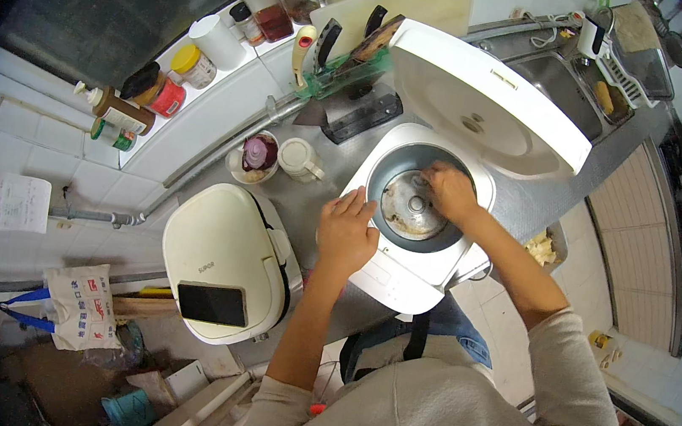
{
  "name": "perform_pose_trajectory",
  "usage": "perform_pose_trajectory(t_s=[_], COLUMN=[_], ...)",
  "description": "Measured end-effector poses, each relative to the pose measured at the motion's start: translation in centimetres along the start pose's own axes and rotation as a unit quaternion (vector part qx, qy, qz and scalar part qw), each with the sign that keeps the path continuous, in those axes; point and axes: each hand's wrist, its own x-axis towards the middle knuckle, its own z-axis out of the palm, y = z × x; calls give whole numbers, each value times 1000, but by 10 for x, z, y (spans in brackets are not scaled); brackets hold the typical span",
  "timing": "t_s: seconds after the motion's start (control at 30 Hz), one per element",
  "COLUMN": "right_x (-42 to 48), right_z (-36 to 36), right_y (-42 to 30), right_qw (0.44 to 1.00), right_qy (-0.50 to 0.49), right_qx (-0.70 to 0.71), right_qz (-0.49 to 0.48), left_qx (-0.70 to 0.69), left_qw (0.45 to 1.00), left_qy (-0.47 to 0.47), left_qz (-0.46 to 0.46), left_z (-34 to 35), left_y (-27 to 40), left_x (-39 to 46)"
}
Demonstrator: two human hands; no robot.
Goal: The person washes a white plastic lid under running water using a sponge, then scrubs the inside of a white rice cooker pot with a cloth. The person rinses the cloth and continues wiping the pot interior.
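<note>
A white rice cooker (406,292) stands before me with its lid (488,103) raised. Its inner pot is out, so the round metal heating plate (402,211) shows, with brown and dark stains on it. My left hand (348,230) lies flat on the cooker's left rim, holding nothing. Down inside the cavity is my right hand (451,191), fingers curled at the plate's far right side. Whether a small thing is pinched in those fingers is hidden.
A second, cream SUPOR rice cooker (217,230) stands left, with a dark-screened phone (213,304) on its lid. Behind are a lidded cup (300,158), a bowl with a purple onion (260,152) and a knife rack (345,76). A sink (554,89) lies at the back right.
</note>
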Motion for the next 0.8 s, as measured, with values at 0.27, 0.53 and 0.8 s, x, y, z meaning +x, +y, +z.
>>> perform_pose_trajectory(t_s=[0.27, 0.53, 0.8], right_x=[-13, 1, -16], right_z=[20, 6, 24], right_y=[9, 24, 2], right_qw=[985, 979, 986], right_qy=[-144, -115, -137], right_qx=[-94, -163, -94], right_qz=[-26, -43, 21], left_qx=[-4, -13, -9], left_qw=[1000, 1000, 1000], left_qy=[13, 16, 5], left_qz=[4, -6, -9], left_z=[-5, -5, -4], left_y=[1, 3, 2], left_x=[-1, -2, -1])
